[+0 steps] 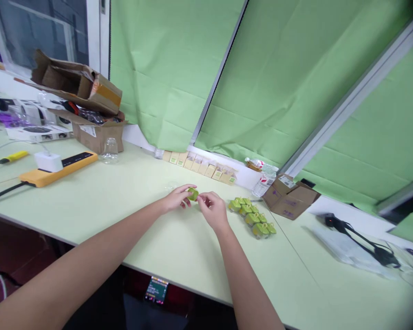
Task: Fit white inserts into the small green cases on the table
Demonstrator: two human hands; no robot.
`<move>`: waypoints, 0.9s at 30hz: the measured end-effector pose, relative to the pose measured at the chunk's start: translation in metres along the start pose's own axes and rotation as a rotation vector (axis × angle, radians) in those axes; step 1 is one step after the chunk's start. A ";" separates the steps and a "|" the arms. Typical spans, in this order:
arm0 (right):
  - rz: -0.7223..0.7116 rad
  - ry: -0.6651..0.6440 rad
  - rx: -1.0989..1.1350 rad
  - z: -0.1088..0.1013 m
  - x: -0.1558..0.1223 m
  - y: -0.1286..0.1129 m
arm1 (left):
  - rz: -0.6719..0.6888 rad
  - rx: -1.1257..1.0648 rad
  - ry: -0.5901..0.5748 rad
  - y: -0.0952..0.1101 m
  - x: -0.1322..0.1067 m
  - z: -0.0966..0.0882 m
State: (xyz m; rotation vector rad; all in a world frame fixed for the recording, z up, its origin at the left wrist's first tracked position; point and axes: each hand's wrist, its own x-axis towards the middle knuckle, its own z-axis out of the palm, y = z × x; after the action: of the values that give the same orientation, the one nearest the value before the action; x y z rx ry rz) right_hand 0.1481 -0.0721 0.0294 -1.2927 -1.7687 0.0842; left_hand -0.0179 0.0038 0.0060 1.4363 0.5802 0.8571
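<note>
Over the middle of the table, my left hand [177, 199] grips a small green lid [193, 194] between thumb and fingers. My right hand [213, 210] is closed in a pinch at the lid's right edge; what lies between its fingertips is too small to make out. Just behind my left hand, a clear plastic piece [171, 186] rests on the table, faint against the surface. To the right of my hands stand several small clear containers with green lids [252, 217] in a double row, with loops on their tops.
Small tan boxes [203, 166] line the back edge. Plastic bottles [263, 183] and a cardboard box [291, 197] stand at back right, near a black cable [361, 240]. At left are an orange power strip [60, 168], a clear cup [110, 151] and open cartons [98, 130].
</note>
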 end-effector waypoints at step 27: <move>0.349 0.233 0.204 0.018 0.005 0.016 | 0.023 -0.107 -0.069 0.011 -0.009 0.029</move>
State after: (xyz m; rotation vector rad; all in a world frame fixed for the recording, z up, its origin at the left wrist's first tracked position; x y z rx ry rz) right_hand 0.1469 -0.0532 0.0138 -1.3869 -1.2913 0.2909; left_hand -0.0021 -0.0219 0.0175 1.3719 0.4597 0.8405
